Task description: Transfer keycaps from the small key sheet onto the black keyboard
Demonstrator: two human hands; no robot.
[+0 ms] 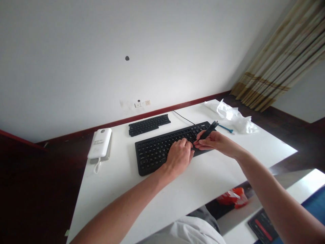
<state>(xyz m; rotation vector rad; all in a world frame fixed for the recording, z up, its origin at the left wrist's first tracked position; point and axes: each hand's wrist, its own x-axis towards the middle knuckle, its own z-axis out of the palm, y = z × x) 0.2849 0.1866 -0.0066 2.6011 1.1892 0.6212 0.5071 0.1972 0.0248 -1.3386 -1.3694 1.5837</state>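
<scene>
A black keyboard (152, 152) lies at a slant on the white table, with a thin cable running from its far edge. My left hand (179, 154) rests on its middle right part, fingers bent and close together over the keys, thumb near the front edge. Beside it, my right hand (209, 141) is closed around a slim black handheld tool (210, 130), tilted with its upper end pointing away to the right. The tool's lower end is hidden by my fingers, close to the keys. What lies under my left fingertips is hidden too.
A black key panel (149, 125) lies behind the keyboard. On the left is a white power bank (100, 144) with a strap. A blue stick-like tool (225, 128) and crumpled white plastic (233, 117) lie at the right. The white table (122, 200) ends before the wall.
</scene>
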